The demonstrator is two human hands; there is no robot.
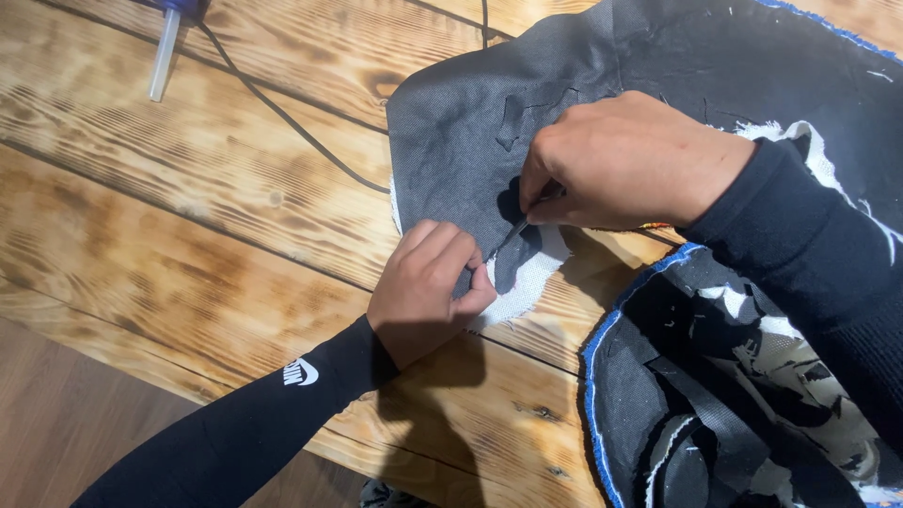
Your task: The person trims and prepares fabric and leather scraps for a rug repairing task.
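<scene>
A dark grey fabric sheet point(451, 132) with a white underside lies on the wooden table point(188, 216). My left hand point(428, 287) pinches the lower edge of this fabric, fingers curled on it. My right hand point(625, 160) rests on the fabric just above and grips a small thin metal tool point(527, 218), its tip at a dark slit in the cloth. Both arms wear black sleeves.
A second black fabric piece with blue stitched edging point(715, 395) lies at the lower right. A thin black cable point(282, 113) runs across the table. A pale plastic tube point(165, 52) sits at the top left. The table's near edge runs along the lower left.
</scene>
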